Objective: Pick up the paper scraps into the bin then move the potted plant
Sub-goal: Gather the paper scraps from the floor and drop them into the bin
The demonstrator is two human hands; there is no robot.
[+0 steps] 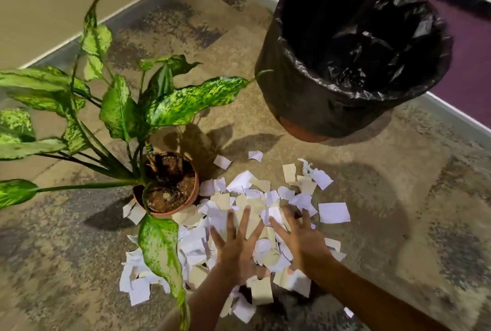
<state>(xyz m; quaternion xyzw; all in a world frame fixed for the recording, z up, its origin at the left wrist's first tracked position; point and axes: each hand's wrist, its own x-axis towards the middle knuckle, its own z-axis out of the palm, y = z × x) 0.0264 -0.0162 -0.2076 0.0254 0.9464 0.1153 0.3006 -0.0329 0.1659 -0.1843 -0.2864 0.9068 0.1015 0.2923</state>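
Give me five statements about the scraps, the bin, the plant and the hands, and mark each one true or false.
1. Both hands, left hand and right hand, are spread open over the paper scraps. True.
2. The bin is lined with a white bag. False: the liner is black.
3. Scraps lie against the potted plant. True.
4. The bin is already full of paper. False: no paper shows inside it.
5. The plant pot lies tipped over. False: it stands upright on the floor.

Head-worn view, steeply downward, close over floor (pixel 398 197) and hands (pixel 236 248).
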